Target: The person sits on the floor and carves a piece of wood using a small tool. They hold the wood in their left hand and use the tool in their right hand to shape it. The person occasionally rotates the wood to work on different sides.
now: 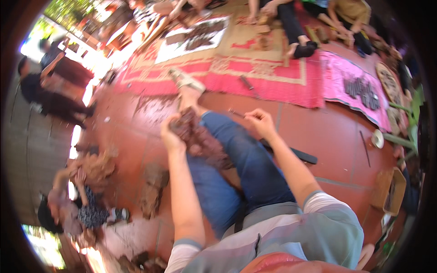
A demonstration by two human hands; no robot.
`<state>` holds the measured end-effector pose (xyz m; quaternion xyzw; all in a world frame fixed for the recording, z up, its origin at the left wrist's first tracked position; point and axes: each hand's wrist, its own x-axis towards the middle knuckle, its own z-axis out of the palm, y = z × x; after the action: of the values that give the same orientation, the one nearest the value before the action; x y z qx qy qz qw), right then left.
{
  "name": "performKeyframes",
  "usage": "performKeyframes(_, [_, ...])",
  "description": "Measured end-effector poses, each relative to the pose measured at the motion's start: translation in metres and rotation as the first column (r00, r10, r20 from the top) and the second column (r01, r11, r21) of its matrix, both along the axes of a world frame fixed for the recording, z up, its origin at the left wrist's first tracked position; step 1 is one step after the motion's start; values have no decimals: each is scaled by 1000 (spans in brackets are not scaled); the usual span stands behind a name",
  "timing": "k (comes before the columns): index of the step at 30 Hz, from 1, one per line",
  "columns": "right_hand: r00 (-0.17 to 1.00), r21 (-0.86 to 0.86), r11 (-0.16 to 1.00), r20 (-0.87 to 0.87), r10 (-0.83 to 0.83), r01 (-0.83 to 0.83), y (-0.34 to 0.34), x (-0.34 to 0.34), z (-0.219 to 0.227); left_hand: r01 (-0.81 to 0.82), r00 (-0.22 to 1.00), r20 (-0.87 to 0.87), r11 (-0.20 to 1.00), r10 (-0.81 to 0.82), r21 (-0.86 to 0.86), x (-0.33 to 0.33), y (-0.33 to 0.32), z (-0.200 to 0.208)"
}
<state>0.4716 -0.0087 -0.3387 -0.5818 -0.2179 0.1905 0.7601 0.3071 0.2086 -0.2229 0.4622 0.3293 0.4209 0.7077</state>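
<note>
Across my lap, between my bent legs in blue trousers, lies a reddish-brown lumpy piece (198, 139) with a rough, carved-looking surface; whether it is wood or clay I cannot tell. My left hand (171, 133) grips its far left end, fingers curled round the edge. Off to the right of the piece and apart from it, my right hand (261, 122) is pinched on a thin stick-like tool (236, 112), which points left toward the piece. On the floor beyond my right leg lies a long black object (304, 156), partly hidden by my leg and forearm.
A red and tan rug (273, 93) spreads ahead, bearing a dark-handled tool (246, 82) and a white sheet (161, 55) with dark pieces. Several dark tools (362, 93) lie on a pink cloth (334, 68). A brown block (154, 189) is at left, a wooden box (390, 191) at right. People sit around.
</note>
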Motion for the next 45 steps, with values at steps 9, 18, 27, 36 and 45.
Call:
performKeyframes(9, [981, -65, 993, -160, -105, 96, -74, -21, 5, -73, 996, 62, 994, 68, 80, -15, -54, 27])
performKeyframes(18, [965, -60, 992, -229, -126, 115, -89, -19, 25, -138, 988, -19, 930, 153, 340, -27, -101, 33])
performKeyframes(27, [944, 26, 998, -328, -40, 51, -74, -30, 33, -194, 978, 3, 899, 209, 392, -32, -126, 36])
performKeyframes(36, [953, 17, 999, -301, 31, -27, -68, -55, 55, 549, 834, -235, 710, -500, 440, -45, -101, 47])
performKeyframes(45, [901, 62, 992, -416, 123, -107, -97, -70, 87, 711, 701, -190, 651, -688, 266, -73, -97, 42])
